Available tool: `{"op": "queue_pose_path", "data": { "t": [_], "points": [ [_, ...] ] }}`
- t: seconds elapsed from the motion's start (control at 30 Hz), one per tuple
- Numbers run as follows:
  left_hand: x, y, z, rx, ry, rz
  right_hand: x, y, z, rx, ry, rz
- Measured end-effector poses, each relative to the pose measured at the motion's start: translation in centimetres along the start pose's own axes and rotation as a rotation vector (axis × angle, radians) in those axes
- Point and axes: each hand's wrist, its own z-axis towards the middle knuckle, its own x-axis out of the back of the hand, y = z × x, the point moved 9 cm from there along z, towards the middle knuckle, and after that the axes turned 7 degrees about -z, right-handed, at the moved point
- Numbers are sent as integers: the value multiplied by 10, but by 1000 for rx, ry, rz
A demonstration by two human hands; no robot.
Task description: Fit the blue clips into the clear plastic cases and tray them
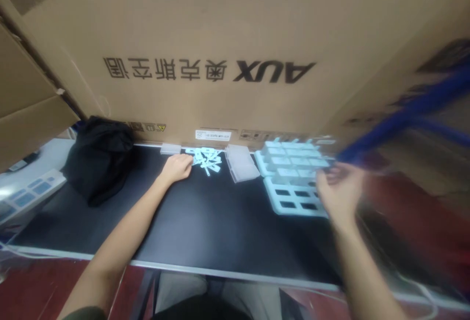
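My left hand (178,167) rests closed on the table, its curled fingers touching the left edge of a pile of light-blue plastic sticks (207,157). What it holds, if anything, is hidden. My right hand (341,188) is blurred over the right side of a light-blue ice pop mold (290,161). Its thumb and fingers are bent together, and I cannot make out what lies between them. Several small tabs stand up along the mold's back row. In front of the block-like cups, a flat frame (273,195) with rectangular openings lies on the table, partly covered by my right hand.
Between the sticks and the mold lies a translucent plastic case (241,163); a smaller pale one (171,149) is behind my left hand. Black cloth (99,156) is heaped at the left. A large cardboard box (205,26) walls the table's back. Blue metal bars (411,114) rise at right.
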Motion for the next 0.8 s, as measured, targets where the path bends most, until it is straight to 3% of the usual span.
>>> {"op": "queue_pose_path", "data": {
  "t": [0.07, 0.13, 0.33, 0.6, 0.8],
  "points": [
    [-6, 10, 1, -24, -29, -22, -12, 42, -6, -88, -96, 23],
    [-8, 15, 0, -32, -49, -36, -31, 61, -12, -104, -221, 34],
    [-4, 24, -4, -59, -89, -73, -70, 61, -17, -36, -498, -224],
    [-9, 22, -1, -42, -105, -147, -72, 46, -28, 43, -412, -476],
    [-1, 23, 4, -15, -107, -128, -59, 49, -20, -114, -383, -340]
  ]
}}
